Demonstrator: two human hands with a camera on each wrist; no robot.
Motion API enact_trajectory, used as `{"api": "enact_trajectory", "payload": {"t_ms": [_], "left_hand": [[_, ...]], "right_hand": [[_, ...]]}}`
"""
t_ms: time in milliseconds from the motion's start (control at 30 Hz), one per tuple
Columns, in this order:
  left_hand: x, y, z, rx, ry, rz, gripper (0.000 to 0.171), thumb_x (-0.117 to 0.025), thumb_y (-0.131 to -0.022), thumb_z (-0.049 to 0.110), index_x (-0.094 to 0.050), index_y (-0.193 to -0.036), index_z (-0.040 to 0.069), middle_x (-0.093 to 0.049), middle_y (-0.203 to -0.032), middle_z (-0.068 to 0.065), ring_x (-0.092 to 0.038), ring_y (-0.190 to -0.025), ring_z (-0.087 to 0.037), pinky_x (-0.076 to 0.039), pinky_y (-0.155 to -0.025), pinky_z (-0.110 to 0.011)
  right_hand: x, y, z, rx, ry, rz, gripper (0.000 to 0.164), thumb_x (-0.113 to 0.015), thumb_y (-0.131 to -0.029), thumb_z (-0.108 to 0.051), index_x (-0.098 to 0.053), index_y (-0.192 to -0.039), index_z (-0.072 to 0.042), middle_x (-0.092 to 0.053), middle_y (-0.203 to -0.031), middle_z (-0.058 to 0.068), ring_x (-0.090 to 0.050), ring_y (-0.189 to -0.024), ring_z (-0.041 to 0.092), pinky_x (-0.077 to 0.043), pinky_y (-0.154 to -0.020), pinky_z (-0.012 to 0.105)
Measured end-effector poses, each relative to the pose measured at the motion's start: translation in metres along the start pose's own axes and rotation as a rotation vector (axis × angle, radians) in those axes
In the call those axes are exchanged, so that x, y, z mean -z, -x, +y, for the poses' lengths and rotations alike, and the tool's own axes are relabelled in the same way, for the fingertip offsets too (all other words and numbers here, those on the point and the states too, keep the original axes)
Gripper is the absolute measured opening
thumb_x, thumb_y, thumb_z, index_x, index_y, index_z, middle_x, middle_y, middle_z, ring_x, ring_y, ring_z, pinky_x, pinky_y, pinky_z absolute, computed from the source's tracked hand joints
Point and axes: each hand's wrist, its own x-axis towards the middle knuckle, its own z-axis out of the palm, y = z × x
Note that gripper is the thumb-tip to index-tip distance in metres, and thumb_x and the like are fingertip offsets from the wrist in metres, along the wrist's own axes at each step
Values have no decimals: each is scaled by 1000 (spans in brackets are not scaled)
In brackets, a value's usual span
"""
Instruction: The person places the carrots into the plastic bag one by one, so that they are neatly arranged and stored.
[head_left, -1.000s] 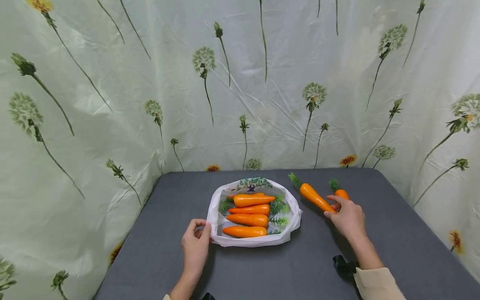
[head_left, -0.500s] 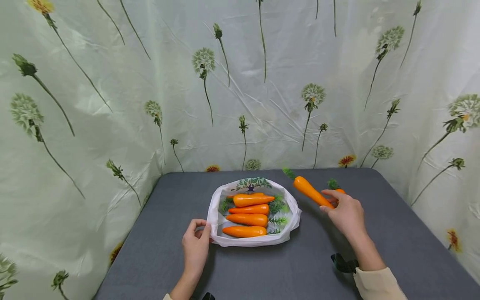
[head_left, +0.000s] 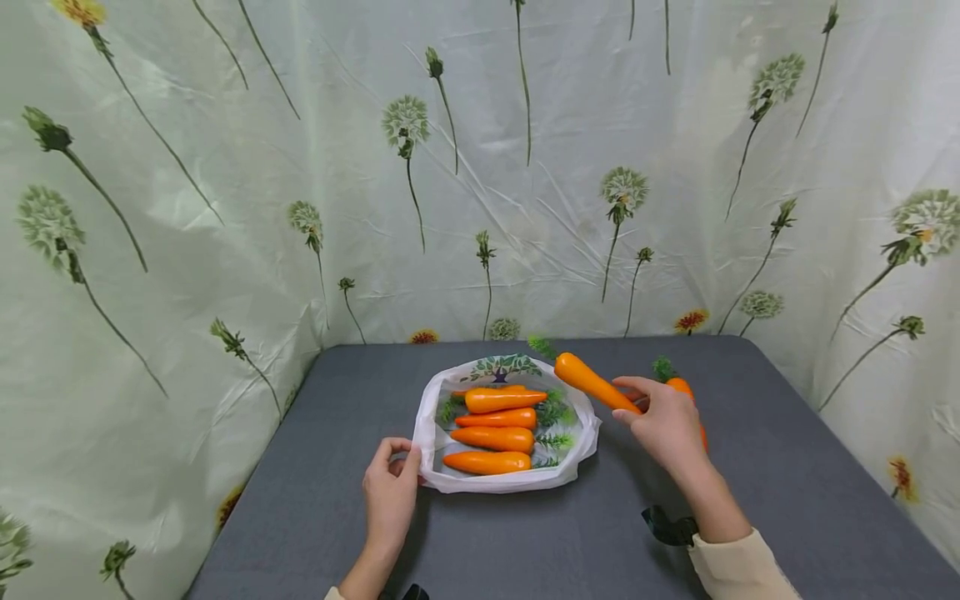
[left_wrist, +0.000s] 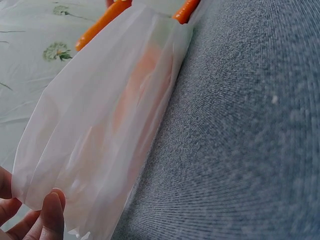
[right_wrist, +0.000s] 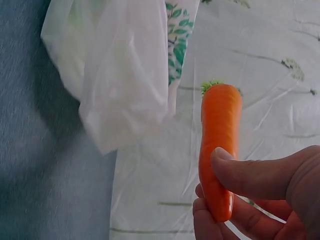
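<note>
A white plastic bag [head_left: 588,448] with a printed tree lies with its mouth open on the table, holding several orange carrots [head_left: 491,439] with green tops. At its left edge, my left hand [head_left: 392,492] pinches the rim between thumb and fingers, as the left wrist view also shows on the bag [left_wrist: 95,130]. My right hand [head_left: 670,425] grips a carrot [head_left: 588,380] by its tapered end, above the table and beside the bag's right side. In the right wrist view the thumb lies across that carrot [right_wrist: 220,125], its leafy top pointing away from me.
Another carrot [head_left: 681,387] lies on the dark grey table [head_left: 525,542] behind my right hand, partly hidden by it. A pale curtain [head_left: 555,183] with dandelion prints hangs behind and at both sides of the table.
My right hand has lifted the carrot and moved it left, toward the bag. More of the other carrot now shows behind that hand. My left hand keeps its place on the rim.
</note>
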Motion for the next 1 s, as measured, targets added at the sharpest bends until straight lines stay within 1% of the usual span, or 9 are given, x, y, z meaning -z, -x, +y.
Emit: {"api": "enact_trajectory", "payload": {"t_ms": [100,167,233,333,467,600,800,1000], "left_hand": [[0,0,0,0,-7,1,11,-68,-95,11,-64,-100,2,-64,-82,-13,-62,-57,-23,-50,-52,-25],[0,-1,0,1,-10,3,11,-68,-95,11,-64,-100,2,-64,-84,-13,-62,-57,-24,-50,-51,-25],[0,-1,0,0,-9,6,12,-68,-95,11,-64,-100,2,-64,-85,-13,-62,-58,-26,-51,-52,-25],[0,-1,0,2,-9,10,9,-68,-95,11,-65,-99,4,-65,-85,-13,-63,-58,-28,-51,-51,-26],[0,-1,1,3,-10,14,6,-69,-94,10,-65,-97,7,-65,-83,-13,-63,-58,-28,-51,-51,-26],[0,-1,1,1,-12,12,6,-68,-95,11,-65,-98,7,-64,-82,-14,-62,-58,-25,-51,-52,-26],[0,-1,1,-5,-1,12,7,-68,-95,10,-65,-98,5,-64,-85,-14,-62,-58,-24,-52,-52,-26],[0,0,1,-5,0,9,8,-68,-95,10,-65,-98,5,-65,-88,-15,-62,-58,-23,-52,-53,-25]], "right_hand": [[-5,-1,-8,21,-17,-14,46,-84,-81,-10,-71,-125,-13,-72,-99,7,-65,-79,23,-50,-60,33],[-9,-1,-12,43,-16,-21,45,-85,-80,-10,-72,-123,-13,-72,-98,6,-66,-78,22,-51,-60,34],[-13,-1,-15,73,-15,-24,43,-86,-79,-9,-73,-120,-14,-72,-96,4,-66,-77,20,-52,-62,35],[-17,-1,-21,104,-22,-44,41,-87,-77,-8,-75,-115,-14,-72,-94,2,-66,-78,19,-53,-65,36],[-21,1,-28,110,-36,-94,39,-87,-77,-7,-75,-113,-16,-71,-95,0,-66,-80,18,-54,-66,35],[-26,0,-35,120,-37,-140,40,-87,-76,-7,-76,-112,-17,-72,-95,-1,-65,-79,15,-54,-68,35],[-35,-1,-43,172,-34,-214,38,-87,-75,-4,-77,-108,-19,-71,-90,-5,-63,-74,10,-53,-64,32],[-47,-3,-51,218,-14,-292,36,-86,-75,-3,-78,-105,-20,-69,-89,-8,-60,-73,7,-52,-65,32]]}}
